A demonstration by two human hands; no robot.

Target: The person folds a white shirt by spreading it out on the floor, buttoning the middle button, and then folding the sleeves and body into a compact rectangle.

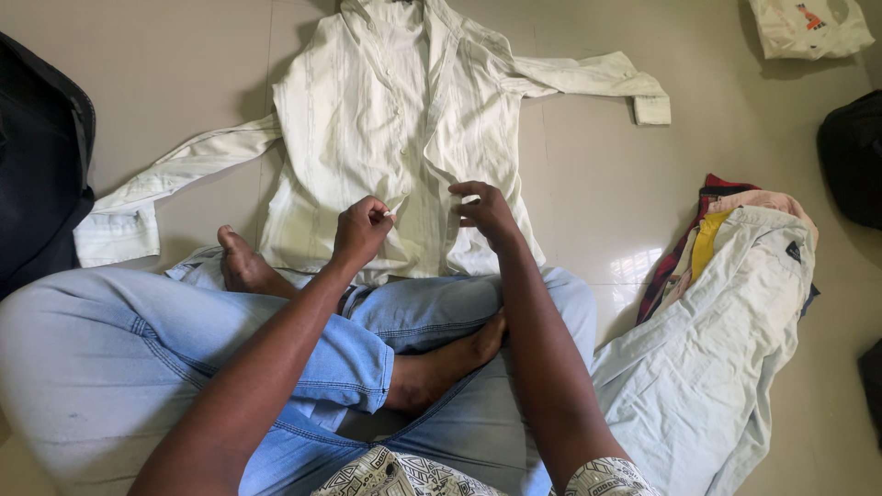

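Observation:
A pale cream long-sleeved shirt [386,101] lies spread flat on the tiled floor, front up, sleeves out to both sides. My left hand [361,230] pinches the edge of its left front placket near the lower hem. My right hand [485,211] pinches the facing right front edge a short way across. Both hands meet at the shirt's open front, just beyond my crossed legs in light blue jeans [184,340].
A pile of folded clothes [735,303], with a pale garment on top and red and yellow ones under it, lies to my right. A dark bag [41,165] sits at the left edge, another dark object [853,156] at the right, a white bag [808,28] top right.

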